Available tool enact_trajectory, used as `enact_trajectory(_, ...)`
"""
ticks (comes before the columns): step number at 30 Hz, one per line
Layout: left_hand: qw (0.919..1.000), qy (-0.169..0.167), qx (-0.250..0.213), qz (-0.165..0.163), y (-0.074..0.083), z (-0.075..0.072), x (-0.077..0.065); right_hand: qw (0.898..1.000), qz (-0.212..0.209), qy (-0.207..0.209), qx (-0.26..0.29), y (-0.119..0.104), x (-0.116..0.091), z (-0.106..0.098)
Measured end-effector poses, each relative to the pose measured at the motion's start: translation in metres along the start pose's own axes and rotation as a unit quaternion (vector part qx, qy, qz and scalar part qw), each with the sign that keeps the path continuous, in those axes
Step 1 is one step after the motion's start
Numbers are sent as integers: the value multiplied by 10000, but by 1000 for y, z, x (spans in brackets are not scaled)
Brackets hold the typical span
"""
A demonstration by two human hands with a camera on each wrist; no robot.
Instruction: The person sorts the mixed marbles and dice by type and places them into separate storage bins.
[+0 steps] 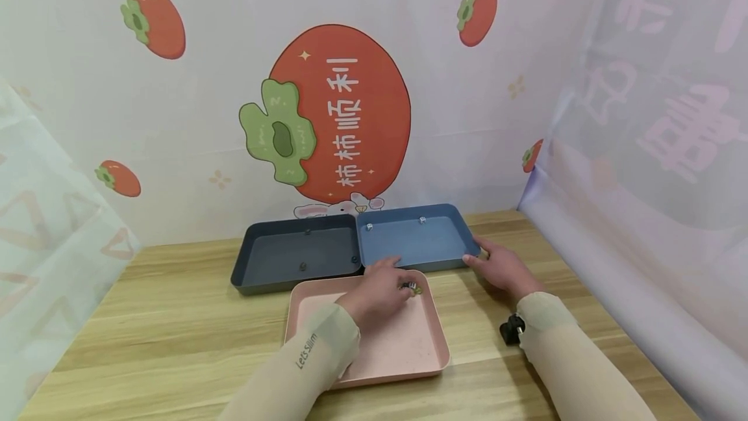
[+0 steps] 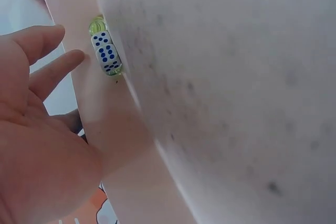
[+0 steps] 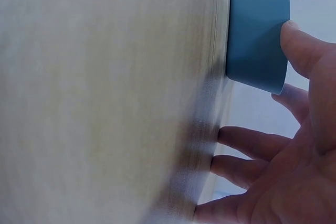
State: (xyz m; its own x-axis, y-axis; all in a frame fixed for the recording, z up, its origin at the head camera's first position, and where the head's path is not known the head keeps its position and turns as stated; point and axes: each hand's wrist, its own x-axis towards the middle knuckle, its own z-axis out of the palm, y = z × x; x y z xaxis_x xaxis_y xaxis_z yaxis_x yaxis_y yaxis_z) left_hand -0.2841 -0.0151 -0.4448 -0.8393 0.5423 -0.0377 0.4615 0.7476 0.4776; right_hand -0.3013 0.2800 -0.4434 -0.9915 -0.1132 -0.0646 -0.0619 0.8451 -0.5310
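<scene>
L hand (image 1: 378, 292), fingers wide, hides pt. of pink tray (image 1: 403, 353) nr. dice (image 2: 106, 53); R hand (image 1: 501, 267), fingers pinching blue tray (image 1: 409, 241).

I see a pale pink tray (image 1: 409, 343), a blue tray (image 1: 409, 240) and a dark grey tray (image 1: 271, 255); white dice (image 2: 107, 54) dotted blue; a yellowish wood-grained desk (image 1: 146, 330); a whitish backdrop (image 1: 210, 83) patterned with orange-red persimmons (image 1: 380, 115).
</scene>
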Motion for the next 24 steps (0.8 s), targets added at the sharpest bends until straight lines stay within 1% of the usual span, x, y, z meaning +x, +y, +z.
enact_trajectory(1, 10000, 7, 24, 14, 0, -1, 0, 10000, 5, -5, 3, 0, 0, 0)
enact_trajectory(8, 9994, 110, -137, -290, -5, -6, 0, 10000, 58, -17, 35, -1, -1, -1)
enact_trajectory(13, 9999, 96, -62, -126, -5, -6, 4, 10000, 76, -45, 2, -1, 0, -1)
enact_trajectory(16, 9999, 110, -38, 93, -3, -6, 5, 10000, 77, -48, -32, -1, 0, -1)
enact_trajectory(20, 9992, 78, 176, 342, -2, -5, 6, 9999, 67, -30, -81, -1, 1, -1)
enact_trajectory(24, 9987, 59, 357, 368, -1, -3, 7, 10000, 56, -25, -77, -2, 1, 0)
